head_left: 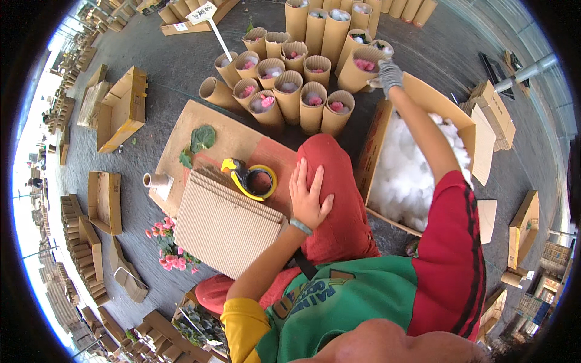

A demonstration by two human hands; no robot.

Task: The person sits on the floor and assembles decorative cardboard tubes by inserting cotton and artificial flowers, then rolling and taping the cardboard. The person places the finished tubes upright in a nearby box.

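My right hand (388,77), in a grey work glove, is at the right rim of a wide corrugated cardboard tube (358,75) that has a pink flower and white stuffing inside. My bare left hand (308,193) rests on my raised knee with its fingers apart and holds nothing. Beside it on a cardboard sheet (181,131) lie a yellow-and-black tape dispenser (249,179), a stack of corrugated cardboard sheets (227,222) and a green leaf (202,139). More tubes (289,97) with pink flowers stand ahead. A carton (376,154) of white fluffy stuffing (408,172) is at my right.
A white sign (202,13) bearing writing stands among the tubes. Pink potted flowers (170,262) are by the cardboard stack. A small roll (154,180) lies at the board's left corner. Open cartons (122,109) are on the dark floor at left, and folded cardboard (492,118) at right.
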